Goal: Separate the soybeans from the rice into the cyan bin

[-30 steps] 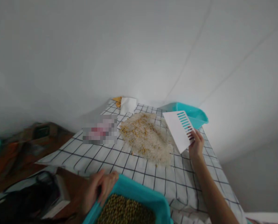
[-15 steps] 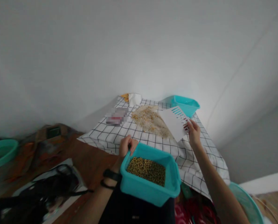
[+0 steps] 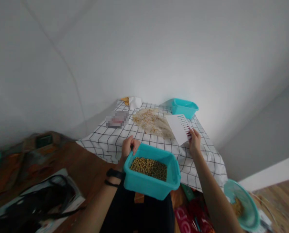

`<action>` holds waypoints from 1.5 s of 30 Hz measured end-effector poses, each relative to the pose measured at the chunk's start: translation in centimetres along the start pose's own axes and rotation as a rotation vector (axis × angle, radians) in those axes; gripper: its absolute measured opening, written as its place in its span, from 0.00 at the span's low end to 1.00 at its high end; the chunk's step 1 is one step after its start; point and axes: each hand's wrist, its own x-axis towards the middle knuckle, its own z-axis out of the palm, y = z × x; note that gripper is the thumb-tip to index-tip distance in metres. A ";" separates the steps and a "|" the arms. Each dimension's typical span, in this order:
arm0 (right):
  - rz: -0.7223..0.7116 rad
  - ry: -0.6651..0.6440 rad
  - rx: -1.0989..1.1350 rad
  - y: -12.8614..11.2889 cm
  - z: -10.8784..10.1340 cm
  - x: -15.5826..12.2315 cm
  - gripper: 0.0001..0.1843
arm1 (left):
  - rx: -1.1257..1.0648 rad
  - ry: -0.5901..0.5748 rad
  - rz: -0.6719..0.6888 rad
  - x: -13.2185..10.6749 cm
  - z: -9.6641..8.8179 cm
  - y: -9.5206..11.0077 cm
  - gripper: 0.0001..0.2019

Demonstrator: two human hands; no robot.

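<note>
My left hand [image 3: 130, 146] is closed over the near-left corner of a teal plastic basin [image 3: 146, 185], which rests over my lap. Something small and dark shows between its fingers, too small to name. Inside the basin lie soybeans [image 3: 142, 165] on the left and darker, greenish beans [image 3: 159, 171] on the right. My right hand [image 3: 194, 139] pinches the right edge of a white sheet with a row of slots [image 3: 179, 130], tilted above the cloth. Just behind the sheet is a heap of tan grains or husks [image 3: 150, 123] spread on the checked tablecloth [image 3: 120, 139].
A second teal basin [image 3: 184, 108] stands at the table's back right. A blurred-out item [image 3: 117, 119] and a white packet [image 3: 135, 103] lie on the left. On the floor are a round teal tub [image 3: 246, 207], red bags [image 3: 190, 216] and a dark bag [image 3: 37, 204].
The view has turned right, so everything sits further left and more of the floor tub shows. The slotted sheet has changed its tilt slightly. Both hands keep their holds.
</note>
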 end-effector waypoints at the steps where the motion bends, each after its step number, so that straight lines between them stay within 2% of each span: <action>1: 0.002 -0.007 -0.003 0.0 0.1 0.0 0.16 | 0.005 0.006 0.004 0.0 0.1 0.1 0.32; 9: -0.001 0.012 0.058 -0.3 0.4 -0.5 0.15 | 0.084 0.060 0.036 -1.3 0.3 0.3 0.35; 13: 0.018 0.034 0.086 -0.4 0.3 -0.7 0.14 | 0.144 0.058 0.027 -3.5 -0.9 -0.3 0.35; 17: 0.047 0.015 0.093 -0.5 0.1 -0.9 0.13 | 0.152 0.122 0.017 -5.1 -2.5 -0.8 0.36; 22: 0.084 -0.002 0.098 -1.1 0.0 -1.4 0.12 | 0.147 0.158 0.035 -4.4 -3.7 -0.9 0.36; 31: 0.171 -0.008 0.092 -2.2 0.2 -2.5 0.15 | 0.196 0.102 0.012 -3.4 -3.7 0.5 0.38; 36: 0.208 0.019 0.059 -2.6 0.1 -2.9 0.16 | 0.266 0.084 0.032 -3.5 -4.3 0.6 0.39; 40: 0.192 0.054 0.035 -2.9 -0.1 -3.1 0.14 | 0.333 0.096 0.073 -4.1 -4.0 1.0 0.37; 45: 0.189 0.066 0.007 -3.5 0.1 -3.3 0.13 | 0.460 0.187 0.165 -5.4 -3.4 2.4 0.32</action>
